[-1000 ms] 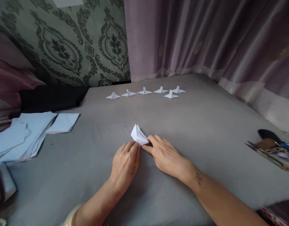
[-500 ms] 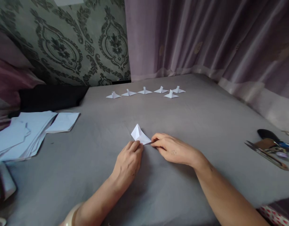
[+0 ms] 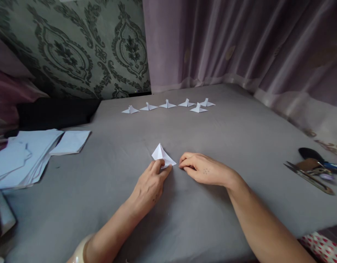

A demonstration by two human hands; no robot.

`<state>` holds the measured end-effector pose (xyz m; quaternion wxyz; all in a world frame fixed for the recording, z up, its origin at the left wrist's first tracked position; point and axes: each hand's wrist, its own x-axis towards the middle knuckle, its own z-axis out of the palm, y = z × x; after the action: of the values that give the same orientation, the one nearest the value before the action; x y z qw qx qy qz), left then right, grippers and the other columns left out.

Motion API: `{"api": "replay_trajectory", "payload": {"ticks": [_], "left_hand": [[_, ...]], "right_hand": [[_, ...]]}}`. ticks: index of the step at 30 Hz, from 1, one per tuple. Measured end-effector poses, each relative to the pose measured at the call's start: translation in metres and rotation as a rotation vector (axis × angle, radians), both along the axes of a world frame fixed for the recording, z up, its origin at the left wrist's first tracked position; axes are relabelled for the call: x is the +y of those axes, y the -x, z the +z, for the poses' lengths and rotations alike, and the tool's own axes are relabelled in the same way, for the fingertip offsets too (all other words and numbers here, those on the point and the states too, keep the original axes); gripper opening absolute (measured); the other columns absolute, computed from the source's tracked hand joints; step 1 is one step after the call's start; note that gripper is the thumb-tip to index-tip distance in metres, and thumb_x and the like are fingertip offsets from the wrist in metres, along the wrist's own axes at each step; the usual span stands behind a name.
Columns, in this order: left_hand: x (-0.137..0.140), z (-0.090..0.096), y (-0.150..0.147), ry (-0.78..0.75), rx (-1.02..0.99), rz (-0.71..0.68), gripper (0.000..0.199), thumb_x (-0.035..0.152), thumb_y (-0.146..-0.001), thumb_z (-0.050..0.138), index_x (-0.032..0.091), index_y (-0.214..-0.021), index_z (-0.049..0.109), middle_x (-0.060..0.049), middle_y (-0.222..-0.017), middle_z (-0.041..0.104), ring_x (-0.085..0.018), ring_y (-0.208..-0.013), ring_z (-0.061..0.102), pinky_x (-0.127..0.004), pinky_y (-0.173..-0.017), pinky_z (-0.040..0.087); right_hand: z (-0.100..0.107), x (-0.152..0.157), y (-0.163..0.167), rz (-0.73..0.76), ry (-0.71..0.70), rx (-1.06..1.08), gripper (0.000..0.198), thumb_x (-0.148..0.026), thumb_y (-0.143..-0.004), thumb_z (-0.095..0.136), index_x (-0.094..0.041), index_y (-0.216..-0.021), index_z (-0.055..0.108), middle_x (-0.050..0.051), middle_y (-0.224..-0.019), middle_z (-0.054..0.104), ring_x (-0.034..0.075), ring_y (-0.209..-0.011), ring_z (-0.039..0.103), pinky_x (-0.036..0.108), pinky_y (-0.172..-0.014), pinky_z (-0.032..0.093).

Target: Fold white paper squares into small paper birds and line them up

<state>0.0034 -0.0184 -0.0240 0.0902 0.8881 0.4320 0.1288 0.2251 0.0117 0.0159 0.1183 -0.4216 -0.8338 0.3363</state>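
Left hand over partly hidden paper

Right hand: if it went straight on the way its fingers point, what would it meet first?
Probably the right-hand tip of the folded white paper piece, just ahead of the bare right hand, with grey cloth showing between; the hand's height is unclear.
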Motion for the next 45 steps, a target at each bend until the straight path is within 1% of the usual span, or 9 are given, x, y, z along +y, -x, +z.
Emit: {"api": "replay_trajectory", "payload": {"ticks": [7, 11, 13, 17, 22, 30, 35, 40, 45], "left_hand": [[0.004, 0.000, -0.002, -0.004, 0.062, -0.040, 0.054, 0.002, -0.083, 0.039, 0.025, -0.131, 0.050, -0.010, -0.106, 0.052, -0.021, -0.088, 0.050, -0.034, -0.078, 0.050], [0.005, 0.001, -0.003, -0.071, -0.070, -0.046, 0.052, 0.002, -0.082, 0.040, 0.029, -0.123, 0.057, -0.008, -0.102, 0.054, -0.019, -0.084, 0.051, -0.032, -0.075, 0.050], [0.005, 0.004, -0.002, -0.178, -0.240, 0.056, 0.042, 0.004, -0.082, 0.042, 0.025, -0.111, 0.063, -0.008, -0.100, 0.055, -0.019, -0.085, 0.052, -0.032, -0.076, 0.049], [0.011, 0.012, 0.001, -0.346, -0.531, 0.413, 0.031, 0.003, -0.079, 0.041, 0.020, -0.092, 0.063, -0.006, -0.091, 0.056, -0.018, -0.088, 0.055, -0.032, -0.078, 0.048], [0.016, 0.012, 0.005, -0.278, -0.677, 0.470, 0.028, 0.001, -0.076, 0.040, 0.019, -0.088, 0.057, -0.004, -0.086, 0.058, -0.016, -0.084, 0.056, -0.030, -0.076, 0.047], [0.015, 0.007, 0.008, -0.141, -0.766, 0.500, 0.037, 0.001, -0.070, 0.043, 0.019, -0.102, 0.046, -0.001, -0.084, 0.055, -0.014, -0.076, 0.053, -0.027, -0.071, 0.046], [0.018, 0.004, 0.011, -0.129, -0.832, 0.551, 0.049, 0.008, -0.070, 0.047, 0.019, -0.117, 0.038, -0.002, -0.092, 0.051, -0.014, -0.078, 0.052, -0.029, -0.073, 0.046], [0.030, -0.008, 0.018, 0.007, -0.915, 0.669, 0.052, 0.012, -0.065, 0.052, 0.018, -0.115, 0.038, -0.001, -0.088, 0.049, -0.014, -0.076, 0.050, -0.028, -0.071, 0.045], [0.040, -0.016, 0.026, 0.091, -0.904, 0.680, 0.028, 0.016, -0.066, 0.053, 0.016, -0.094, 0.055, -0.001, -0.083, 0.052, -0.014, -0.072, 0.050, -0.028, -0.069, 0.044]], "right_hand": [[0.000, 0.000, 0.002, -0.019, -0.003, 0.005, 0.030, -0.011, -0.085, 0.044, -0.021, -0.085, 0.072, 0.003, -0.095, 0.066, 0.014, -0.080, 0.059, 0.026, -0.075, 0.043], [-0.001, 0.001, 0.005, -0.121, -0.003, 0.015, 0.027, -0.015, -0.085, 0.046, -0.022, -0.086, 0.072, 0.002, -0.089, 0.068, 0.013, -0.074, 0.060, 0.024, -0.068, 0.042], [-0.004, 0.002, 0.009, -0.224, -0.015, 0.041, 0.026, -0.018, -0.086, 0.046, -0.024, -0.092, 0.071, 0.000, -0.086, 0.070, 0.013, -0.073, 0.061, 0.024, -0.065, 0.043], [-0.014, 0.004, 0.024, -0.467, -0.152, 0.242, 0.025, -0.026, -0.088, 0.047, -0.022, -0.101, 0.068, 0.003, -0.090, 0.071, 0.014, -0.073, 0.063, 0.024, -0.066, 0.047], [-0.029, 0.002, 0.041, -0.483, -0.258, 0.410, 0.024, -0.022, -0.088, 0.045, -0.018, -0.101, 0.065, 0.007, -0.094, 0.069, 0.015, -0.082, 0.065, 0.024, -0.068, 0.050], [-0.045, 0.003, 0.050, -0.423, -0.232, 0.421, 0.058, -0.015, -0.082, 0.049, -0.020, -0.138, 0.035, 0.008, -0.106, 0.060, 0.012, -0.076, 0.060, 0.023, -0.064, 0.051], [-0.054, 0.007, 0.054, -0.365, -0.223, 0.389, 0.051, -0.017, -0.082, 0.051, -0.022, -0.133, 0.042, 0.007, -0.106, 0.058, 0.011, -0.073, 0.057, 0.024, -0.065, 0.051], [-0.064, 0.011, 0.052, -0.339, -0.214, 0.393, 0.049, -0.018, -0.081, 0.054, -0.024, -0.129, 0.047, 0.005, -0.104, 0.058, 0.010, -0.068, 0.056, 0.023, -0.062, 0.049], [-0.067, 0.012, 0.051, -0.313, -0.220, 0.368, 0.047, -0.019, -0.081, 0.053, -0.025, -0.128, 0.048, 0.005, -0.105, 0.058, 0.011, -0.068, 0.056, 0.023, -0.060, 0.047]]}}
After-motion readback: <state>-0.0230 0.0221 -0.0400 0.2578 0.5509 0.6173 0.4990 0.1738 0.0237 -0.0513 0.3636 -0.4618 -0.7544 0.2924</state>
